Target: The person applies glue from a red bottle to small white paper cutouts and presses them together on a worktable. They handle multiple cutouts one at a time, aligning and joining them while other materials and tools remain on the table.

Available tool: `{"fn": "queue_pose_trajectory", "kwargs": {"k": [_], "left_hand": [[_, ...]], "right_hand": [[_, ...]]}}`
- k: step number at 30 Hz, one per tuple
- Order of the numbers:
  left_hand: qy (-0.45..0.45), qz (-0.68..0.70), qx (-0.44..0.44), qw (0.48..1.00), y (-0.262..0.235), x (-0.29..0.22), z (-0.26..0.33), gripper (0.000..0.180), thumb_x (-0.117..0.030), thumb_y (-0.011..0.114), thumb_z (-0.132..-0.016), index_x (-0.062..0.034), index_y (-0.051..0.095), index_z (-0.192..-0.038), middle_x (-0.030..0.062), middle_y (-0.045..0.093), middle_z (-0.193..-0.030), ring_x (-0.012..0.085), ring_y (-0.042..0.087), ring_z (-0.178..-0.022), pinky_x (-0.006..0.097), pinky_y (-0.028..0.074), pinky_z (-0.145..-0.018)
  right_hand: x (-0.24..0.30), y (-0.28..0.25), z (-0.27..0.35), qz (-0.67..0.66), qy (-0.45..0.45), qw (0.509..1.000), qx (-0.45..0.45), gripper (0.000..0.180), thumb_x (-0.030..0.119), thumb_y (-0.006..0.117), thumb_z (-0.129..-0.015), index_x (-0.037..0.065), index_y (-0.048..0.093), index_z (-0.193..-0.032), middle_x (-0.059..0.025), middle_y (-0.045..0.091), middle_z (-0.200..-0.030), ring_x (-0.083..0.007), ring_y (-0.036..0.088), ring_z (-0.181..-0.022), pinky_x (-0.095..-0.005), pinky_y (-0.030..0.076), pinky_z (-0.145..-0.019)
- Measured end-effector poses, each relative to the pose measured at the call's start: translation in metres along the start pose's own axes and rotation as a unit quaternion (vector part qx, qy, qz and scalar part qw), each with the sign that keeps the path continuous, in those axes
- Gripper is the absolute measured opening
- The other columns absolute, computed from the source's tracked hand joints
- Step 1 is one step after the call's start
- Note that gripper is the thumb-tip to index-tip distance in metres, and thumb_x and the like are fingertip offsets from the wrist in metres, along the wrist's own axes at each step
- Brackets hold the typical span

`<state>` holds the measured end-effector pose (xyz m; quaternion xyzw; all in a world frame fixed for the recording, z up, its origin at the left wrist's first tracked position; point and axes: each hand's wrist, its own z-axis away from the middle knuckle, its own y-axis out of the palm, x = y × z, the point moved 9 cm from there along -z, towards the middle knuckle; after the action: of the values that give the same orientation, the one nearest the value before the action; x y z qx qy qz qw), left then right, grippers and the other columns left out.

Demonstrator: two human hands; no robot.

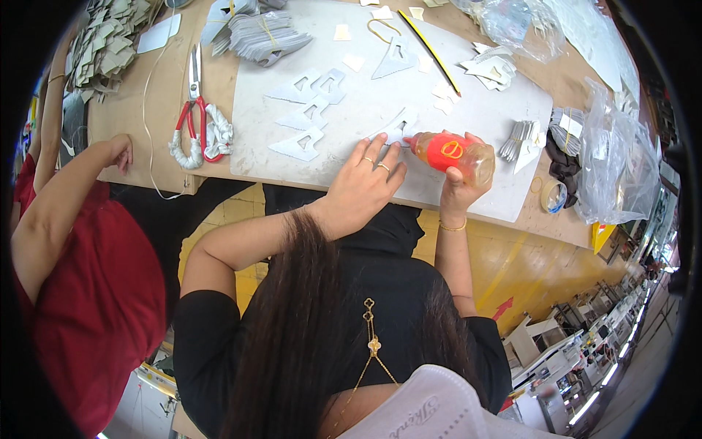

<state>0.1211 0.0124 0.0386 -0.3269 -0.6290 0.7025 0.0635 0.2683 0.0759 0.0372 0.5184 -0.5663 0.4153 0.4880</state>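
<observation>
In my right hand (459, 192) is a squeeze bottle (479, 162) of amber liquid with a red label, tipped on its side. Its red nozzle points left, at the edge of a pale grey cut piece (401, 126) with a small opening in it. My left hand (363, 181) lies flat with fingers apart, its fingertips at that piece's lower edge. Several similar grey pieces (303, 115) are spread on the light board (351, 77) to the left. Another piece (395, 60) lies farther up, below a tan loop.
Red-handled scissors (194, 110) lie left of the board. A yellow-black pencil (431, 53), stacked grey pieces (267, 38) and small cream scraps (488, 67) are on it. Bundled strips (521, 140), a tape roll (553, 196) and plastic bags (618, 164) sit right. A co-worker in red (110, 293) stands left.
</observation>
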Motion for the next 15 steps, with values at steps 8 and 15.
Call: {"fn": "queue_pose_trajectory", "kwargs": {"k": [8,15], "left_hand": [[0.005,-0.004,-0.005,1.0,-0.001,0.0,-0.001,0.047,-0.017,0.065,-0.083,-0.0018,0.058,-0.127,0.0229,0.049,-0.137,0.043,0.041,-0.133,0.054,0.034,-0.11],[0.01,-0.001,0.008,1.0,-0.002,0.0,-0.001,0.045,-0.018,0.065,-0.084,-0.0019,0.058,-0.126,0.0236,0.049,-0.137,0.044,0.041,-0.133,0.054,0.033,-0.11]], "right_hand": [[-0.001,0.013,0.009,0.01,-0.033,0.999,0.019,0.08,0.045,0.089,-0.065,-0.009,0.056,-0.115,-0.0107,0.059,-0.107,-0.0316,0.068,-0.102,-0.0387,0.059,-0.086],[-0.014,0.009,-0.009,-0.095,-0.005,0.99,-0.106,0.083,0.06,0.076,-0.074,-0.007,0.052,-0.117,-0.012,0.057,-0.109,-0.0282,0.068,-0.096,-0.0397,0.059,-0.086]]}}
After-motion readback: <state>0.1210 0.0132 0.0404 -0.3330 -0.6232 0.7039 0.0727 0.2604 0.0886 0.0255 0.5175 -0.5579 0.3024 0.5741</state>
